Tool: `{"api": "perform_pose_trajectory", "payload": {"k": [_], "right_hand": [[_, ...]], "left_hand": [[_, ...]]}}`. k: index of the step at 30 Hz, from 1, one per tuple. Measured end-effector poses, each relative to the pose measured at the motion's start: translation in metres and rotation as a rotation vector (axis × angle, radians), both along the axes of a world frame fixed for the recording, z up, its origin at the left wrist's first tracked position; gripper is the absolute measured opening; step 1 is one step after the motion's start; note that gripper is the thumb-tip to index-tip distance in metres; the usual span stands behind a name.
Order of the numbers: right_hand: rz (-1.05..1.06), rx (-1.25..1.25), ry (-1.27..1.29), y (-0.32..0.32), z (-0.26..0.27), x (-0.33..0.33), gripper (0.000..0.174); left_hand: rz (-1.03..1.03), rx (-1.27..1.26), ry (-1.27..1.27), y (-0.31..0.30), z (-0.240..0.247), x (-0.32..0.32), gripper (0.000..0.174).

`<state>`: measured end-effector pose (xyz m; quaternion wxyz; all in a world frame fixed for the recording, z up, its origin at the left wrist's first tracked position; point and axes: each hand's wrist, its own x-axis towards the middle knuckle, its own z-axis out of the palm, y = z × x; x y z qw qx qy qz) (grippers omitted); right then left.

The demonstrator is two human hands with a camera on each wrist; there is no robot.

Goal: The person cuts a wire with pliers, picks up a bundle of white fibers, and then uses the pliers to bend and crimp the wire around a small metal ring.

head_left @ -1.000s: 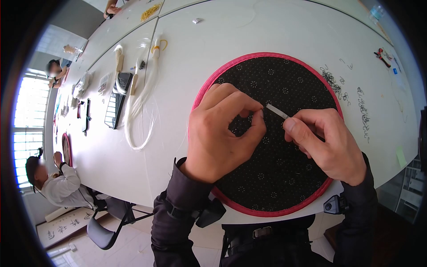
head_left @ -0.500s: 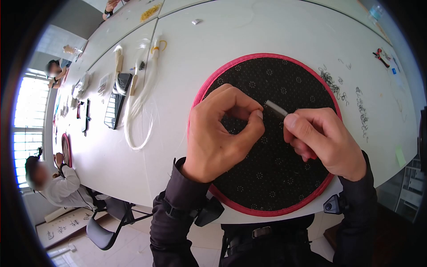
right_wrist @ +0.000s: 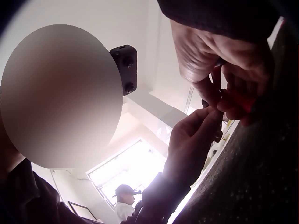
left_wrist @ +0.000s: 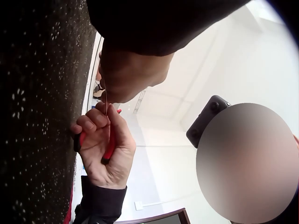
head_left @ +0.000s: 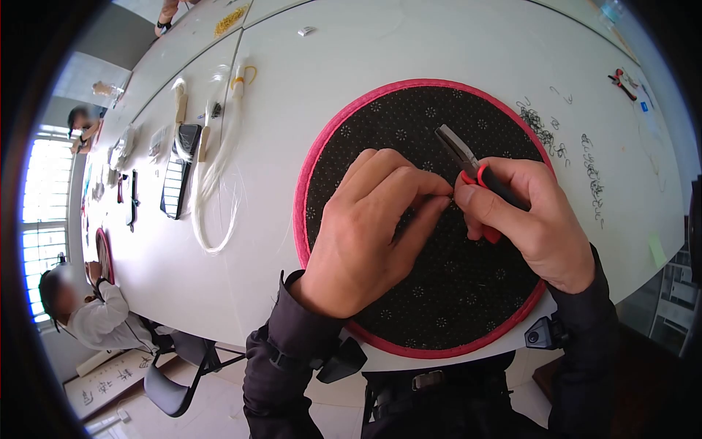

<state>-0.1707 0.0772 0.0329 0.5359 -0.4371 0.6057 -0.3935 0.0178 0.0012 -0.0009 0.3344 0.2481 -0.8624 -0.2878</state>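
Over a round black mat (head_left: 439, 307) with a pink-red rim, my two hands meet at the fingertips. The left hand (head_left: 373, 227) pinches a fine strand between thumb and forefinger; the strand (left_wrist: 106, 98) shows as a thin line in the left wrist view, and the fingers mostly hide its end. In my right hand (head_left: 541, 227) lie pliers (head_left: 459, 148) with red and black handles, their metal jaws pointing up and away, slightly apart. The right thumb and forefinger are right at the left fingertips. The right wrist view shows a red handle (right_wrist: 238, 107) under the right fingers.
Small dark curled pieces (head_left: 537, 124) lie scattered right of the mat, with another pair of pliers (head_left: 621, 86) farther back. Left of it are a bundle of clear strands (head_left: 219, 175) and a phone (head_left: 175, 183). Another person (head_left: 102, 307) sits at the table's left side.
The right hand has turned the pliers so their jaws now point up and away, showing the red handles. Its fingertips have come to the left hand's, which has shifted slightly right.
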Motion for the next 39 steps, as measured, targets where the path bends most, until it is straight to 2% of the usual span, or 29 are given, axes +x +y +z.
{"api": "perform_pose_trajectory", "payload": {"k": [15, 20, 27, 29, 33, 36, 39], "right_hand": [[0.017, -0.047, -0.027, 0.002, -0.007, 0.001, 0.024], [0.029, -0.033, 0.016, 0.003, -0.002, 0.002, 0.024], [0.009, -0.106, 0.039, 0.002, -0.005, -0.003, 0.036], [0.072, -0.04, 0.114, 0.002, 0.003, -0.009, 0.04], [0.121, 0.002, 0.097, 0.002, 0.006, -0.01, 0.044], [0.122, -0.004, 0.106, 0.003, 0.003, -0.008, 0.043], [0.115, -0.078, 0.183, 0.004, 0.001, -0.005, 0.041]], "left_hand": [[-0.038, 0.082, 0.033, 0.0, 0.003, 0.001, 0.013], [-0.006, 0.243, 0.041, 0.003, 0.006, 0.001, 0.009], [0.089, 0.499, 0.086, 0.002, 0.009, 0.004, 0.004], [0.111, 0.406, 0.103, 0.0, 0.009, 0.005, 0.004], [0.124, 0.152, 0.067, -0.005, 0.006, 0.007, 0.005], [0.136, 0.125, 0.065, -0.003, 0.007, 0.006, 0.006], [0.167, 0.216, 0.096, -0.002, 0.007, 0.006, 0.005]]}}
